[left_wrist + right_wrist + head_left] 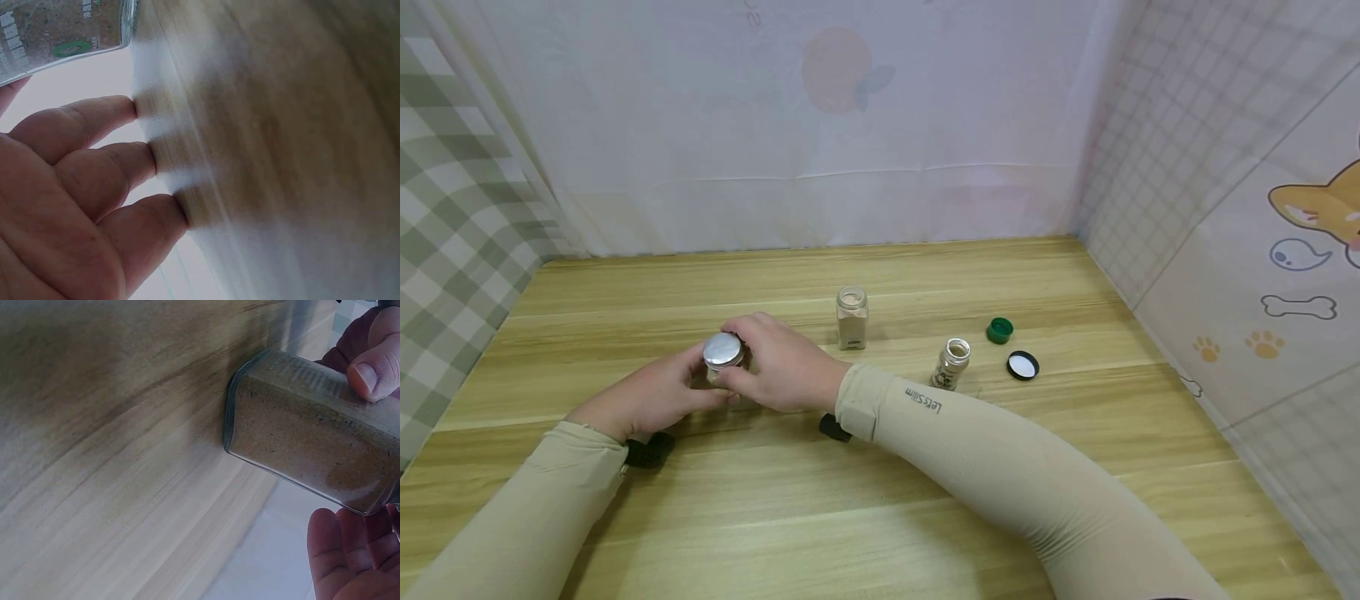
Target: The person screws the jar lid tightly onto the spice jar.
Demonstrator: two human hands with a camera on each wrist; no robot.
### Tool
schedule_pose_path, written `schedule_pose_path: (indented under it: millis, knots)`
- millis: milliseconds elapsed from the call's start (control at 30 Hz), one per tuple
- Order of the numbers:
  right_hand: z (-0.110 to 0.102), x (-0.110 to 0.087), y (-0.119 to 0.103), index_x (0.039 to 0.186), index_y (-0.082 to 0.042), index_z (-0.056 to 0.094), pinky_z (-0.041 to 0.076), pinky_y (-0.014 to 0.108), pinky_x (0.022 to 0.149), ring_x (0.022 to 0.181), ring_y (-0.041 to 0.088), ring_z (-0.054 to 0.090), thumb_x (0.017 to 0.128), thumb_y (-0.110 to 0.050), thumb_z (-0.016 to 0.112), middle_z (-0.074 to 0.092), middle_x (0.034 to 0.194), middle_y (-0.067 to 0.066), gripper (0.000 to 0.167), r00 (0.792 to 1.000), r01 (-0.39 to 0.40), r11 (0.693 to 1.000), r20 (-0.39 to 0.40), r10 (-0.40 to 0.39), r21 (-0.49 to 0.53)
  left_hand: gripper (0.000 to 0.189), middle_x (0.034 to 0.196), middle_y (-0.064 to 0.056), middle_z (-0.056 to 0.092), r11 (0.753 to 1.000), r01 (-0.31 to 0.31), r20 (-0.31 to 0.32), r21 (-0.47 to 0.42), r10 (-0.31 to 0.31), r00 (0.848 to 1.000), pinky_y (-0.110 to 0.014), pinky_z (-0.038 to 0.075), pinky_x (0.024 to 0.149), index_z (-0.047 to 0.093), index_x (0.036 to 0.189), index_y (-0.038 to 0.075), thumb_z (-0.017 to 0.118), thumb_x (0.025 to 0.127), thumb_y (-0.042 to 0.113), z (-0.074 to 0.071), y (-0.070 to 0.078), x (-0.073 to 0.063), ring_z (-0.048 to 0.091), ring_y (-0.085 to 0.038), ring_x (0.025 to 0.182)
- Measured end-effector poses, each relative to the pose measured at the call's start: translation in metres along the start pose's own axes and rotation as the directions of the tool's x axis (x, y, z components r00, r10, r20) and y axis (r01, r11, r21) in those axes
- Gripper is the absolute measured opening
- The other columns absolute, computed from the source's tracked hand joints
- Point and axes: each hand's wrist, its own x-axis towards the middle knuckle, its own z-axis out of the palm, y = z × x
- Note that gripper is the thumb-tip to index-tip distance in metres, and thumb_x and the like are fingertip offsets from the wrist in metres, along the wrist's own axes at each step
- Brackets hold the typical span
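Note:
A square glass seasoning jar [300,428] filled with brown, speckled powder stands upright on the table, topped by a silver lid [724,350]. From the left side, my left hand [662,392] grips the jar's body, its thumb [372,372] pressed on the glass. Three fingers [125,159] of that hand reach down with their tips on the tabletop. My right hand [786,362] holds the lid from the right, thumb in front and fingers behind. The hands hide much of the jar in the head view.
An uncapped square jar [852,323] of beige powder stands behind the hands. To the right is a smaller uncapped glass bottle [951,367], near a green cap [1000,331] and a black lid [1022,365] with its white inside up. Cloth walls [820,200] border the wooden table [775,517].

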Motion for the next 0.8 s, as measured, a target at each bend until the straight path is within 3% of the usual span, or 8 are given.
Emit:
schedule_pose_path:
  millis: [200, 500, 800]
  knots:
    - [0.0002, -0.0005, -0.0004, 0.14, -0.007, 0.055, 0.044, 0.019, 0.102, 0.121, 0.01, 0.053, 0.105, -0.031, 0.065, 0.059, 0.135, 0.002, 0.043, 1.0, -0.004, 1.0, -0.004, 0.004, 0.013, 0.072, 0.151, -0.007, 0.057, 1.0, -0.005, -0.002, -0.002, 0.005, 1.0, -0.049, 0.047, 0.104, 0.04, 0.159, 0.023, 0.074, 0.099, 0.046, 0.0001, -0.0011, 0.0006, 0.057, -0.028, 0.129]
    - [-0.0004, -0.001, 0.0002, 0.149, -0.007, 0.05, 0.044, 0.022, 0.109, 0.129, 0.012, 0.053, 0.104, -0.03, 0.065, 0.057, 0.143, 0.005, 0.053, 1.0, -0.003, 1.0, -0.003, 0.003, 0.006, 0.075, 0.152, -0.01, 0.056, 1.0, -0.003, -0.01, 0.018, 0.003, 1.0, -0.052, 0.048, 0.104, 0.04, 0.159, 0.023, 0.074, 0.098, 0.049, 0.0004, -0.0008, 0.0005, 0.057, -0.031, 0.13]
    - [-0.0002, -0.0013, -0.0001, 0.143, -0.007, 0.053, 0.045, 0.021, 0.106, 0.124, 0.011, 0.054, 0.104, -0.033, 0.067, 0.059, 0.138, 0.004, 0.049, 1.0, -0.012, 1.0, -0.002, 0.012, 0.008, 0.07, 0.148, -0.005, 0.059, 1.0, -0.014, -0.011, 0.002, 0.014, 1.0, -0.048, 0.047, 0.103, 0.044, 0.156, 0.025, 0.075, 0.098, 0.047, 0.0009, -0.0016, 0.0013, 0.058, -0.027, 0.127]
